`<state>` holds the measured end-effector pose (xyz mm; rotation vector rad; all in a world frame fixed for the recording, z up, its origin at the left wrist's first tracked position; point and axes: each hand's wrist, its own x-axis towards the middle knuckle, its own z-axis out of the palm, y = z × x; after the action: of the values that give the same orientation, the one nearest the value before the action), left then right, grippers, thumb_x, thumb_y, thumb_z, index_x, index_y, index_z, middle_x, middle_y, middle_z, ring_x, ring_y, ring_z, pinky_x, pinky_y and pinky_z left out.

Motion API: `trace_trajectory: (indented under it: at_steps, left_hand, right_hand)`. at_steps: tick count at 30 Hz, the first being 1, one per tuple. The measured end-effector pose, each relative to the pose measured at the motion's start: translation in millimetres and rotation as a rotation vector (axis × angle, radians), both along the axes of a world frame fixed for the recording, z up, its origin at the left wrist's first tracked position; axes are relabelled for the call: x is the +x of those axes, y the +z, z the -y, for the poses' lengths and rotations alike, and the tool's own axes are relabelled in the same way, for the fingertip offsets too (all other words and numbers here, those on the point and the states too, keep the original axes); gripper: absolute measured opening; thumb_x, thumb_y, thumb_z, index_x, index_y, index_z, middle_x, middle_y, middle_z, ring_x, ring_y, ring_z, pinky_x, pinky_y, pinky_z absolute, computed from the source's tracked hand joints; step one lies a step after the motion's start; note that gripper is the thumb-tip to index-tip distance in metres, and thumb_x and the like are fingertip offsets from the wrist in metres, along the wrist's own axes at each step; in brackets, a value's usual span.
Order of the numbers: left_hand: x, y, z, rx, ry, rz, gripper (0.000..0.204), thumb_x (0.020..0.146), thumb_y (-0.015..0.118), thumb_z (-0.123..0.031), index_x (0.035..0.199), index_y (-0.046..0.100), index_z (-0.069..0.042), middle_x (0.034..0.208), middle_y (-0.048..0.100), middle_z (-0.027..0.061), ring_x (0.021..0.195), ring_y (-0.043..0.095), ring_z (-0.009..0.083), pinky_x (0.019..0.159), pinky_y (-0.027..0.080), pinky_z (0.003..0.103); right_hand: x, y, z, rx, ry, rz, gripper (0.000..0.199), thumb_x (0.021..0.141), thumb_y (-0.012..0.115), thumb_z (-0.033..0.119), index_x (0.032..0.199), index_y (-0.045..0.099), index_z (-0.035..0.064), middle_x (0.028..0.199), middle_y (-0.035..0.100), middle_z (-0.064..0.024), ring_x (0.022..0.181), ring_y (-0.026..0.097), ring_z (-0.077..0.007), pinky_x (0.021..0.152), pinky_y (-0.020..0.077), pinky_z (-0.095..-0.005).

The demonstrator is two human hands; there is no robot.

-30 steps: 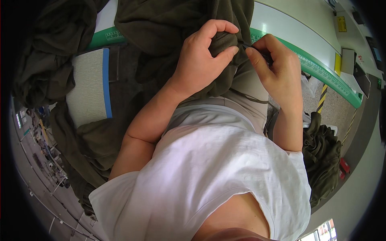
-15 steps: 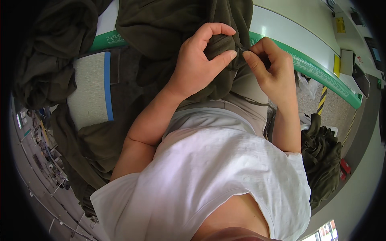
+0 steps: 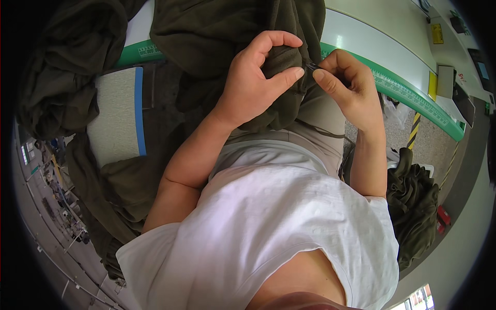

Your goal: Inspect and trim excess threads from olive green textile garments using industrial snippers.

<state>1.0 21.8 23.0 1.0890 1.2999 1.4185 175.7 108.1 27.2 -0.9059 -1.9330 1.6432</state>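
Note:
A dark olive fabric garment (image 3: pixel 222 31) hangs over the table edge in front of me and down onto my lap. My left hand (image 3: pixel 250 85) is closed around a bunched fold of it, thumb and forefinger curled on either side. Just to the right, my right hand (image 3: pixel 351 85) pinches a small dark pointed tool (image 3: pixel 312 66) between thumb and forefinger. Its tip touches or nearly touches the edge of the fold; its exact kind is too small to make out. A thin dark cord (image 3: pixel 320 130) lies across my lap below.
The white table (image 3: pixel 372 36) has a green front edge (image 3: pixel 408 95) marked like a ruler. More olive fabric is heaped at the left (image 3: pixel 67 67) and at the right (image 3: pixel 413 206). A pale padded board with a blue edge (image 3: pixel 116 113) sits at my left.
My right hand has shifted slightly, and more of the dark tool shows at its fingertips. My left hand keeps its hold on the fold, almost still.

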Motion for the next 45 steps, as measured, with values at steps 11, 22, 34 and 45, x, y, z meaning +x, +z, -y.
trace_trajectory:
  at_steps: [11,22,34,45]
  left_hand:
    - [-6,0,-1,-0.006,-0.076,0.137,0.036,0.08,0.068,0.001,0.113,0.053,-0.001,0.099,0.059,0.0011,0.087,0.055,0.0052,0.077,0.048,0.021]
    - [-9,3,0,-0.04,-0.128,0.225,0.038,0.08,0.069,0.0,0.115,0.052,0.0,0.098,0.058,0.0007,0.085,0.055,0.0039,0.074,0.048,0.019]
    - [-11,3,1,-0.022,-0.15,0.181,0.041,0.081,0.068,0.001,0.119,0.051,0.0,0.098,0.059,0.0026,0.089,0.057,0.0069,0.08,0.047,0.021]
    - [-3,2,0,-0.025,-0.13,0.148,0.042,0.081,0.067,0.004,0.119,0.05,0.0,0.103,0.059,0.0039,0.094,0.057,0.0077,0.082,0.047,0.021]
  right_hand:
    - [-2,-2,-5,-0.094,0.058,-0.071,0.023,0.087,0.066,0.017,0.077,0.05,0.0041,0.066,0.044,0.0068,0.06,0.035,-0.0024,0.053,0.0252,-0.0203]
    - [-1,-6,-6,-0.218,0.109,-0.126,0.023,0.087,0.066,0.019,0.077,0.051,0.0044,0.068,0.044,0.0063,0.063,0.035,-0.0032,0.055,0.0248,-0.0202]
    - [0,-3,-1,-0.022,0.056,-0.089,0.024,0.086,0.067,0.02,0.08,0.051,0.0032,0.068,0.043,0.0063,0.061,0.034,-0.0035,0.053,0.0253,-0.0204]
    - [-8,-2,-2,0.753,-0.067,-0.121,0.012,0.076,0.068,-0.002,0.084,0.06,0.0017,0.068,0.049,0.001,0.058,0.043,-0.0069,0.052,0.0328,-0.0212]
